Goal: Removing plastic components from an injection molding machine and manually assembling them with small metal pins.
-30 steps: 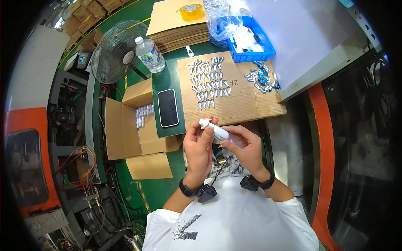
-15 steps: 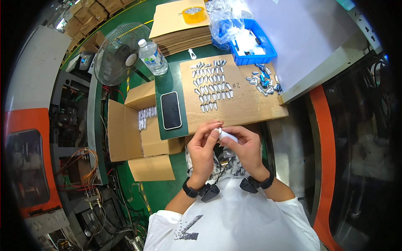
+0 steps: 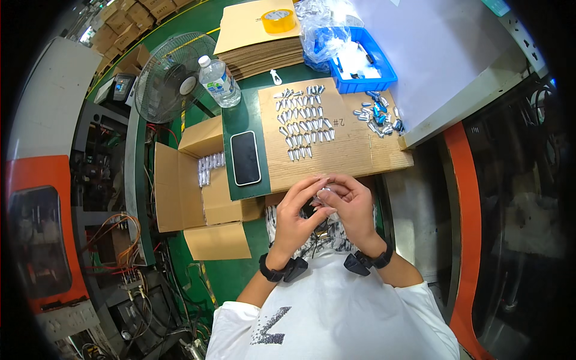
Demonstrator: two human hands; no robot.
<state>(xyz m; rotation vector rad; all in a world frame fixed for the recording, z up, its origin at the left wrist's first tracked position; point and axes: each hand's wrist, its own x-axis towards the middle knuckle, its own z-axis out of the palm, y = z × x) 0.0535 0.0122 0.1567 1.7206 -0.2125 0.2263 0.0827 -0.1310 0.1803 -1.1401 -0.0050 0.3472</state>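
Observation:
Just in front of the cardboard's near edge, my left hand (image 3: 294,217) and my right hand (image 3: 355,215) meet, fingers curled together around a small white piece (image 3: 324,191). Only a pale bit of it shows between the fingertips; its shape is mostly hidden. Beyond them, a flat cardboard sheet (image 3: 354,157) carries rows of small silver tapered parts (image 3: 300,123). To the right on the sheet lies a loose heap of silver and blue parts (image 3: 379,114). A small white piece with a pointed end (image 3: 275,77) rests behind the rows.
Left of the sheet lies a phone (image 3: 245,158), with a water bottle (image 3: 219,83) behind it. An open carton (image 3: 171,186) holds several packed silver parts. At the back are stacked cardboard (image 3: 258,51), a tape roll (image 3: 278,21), a blue bin (image 3: 384,84) and a fan (image 3: 174,78).
The white piece, plainly visible between both hands before, is now mostly covered by the fingers. My left fingers have moved right and my hands are closer together.

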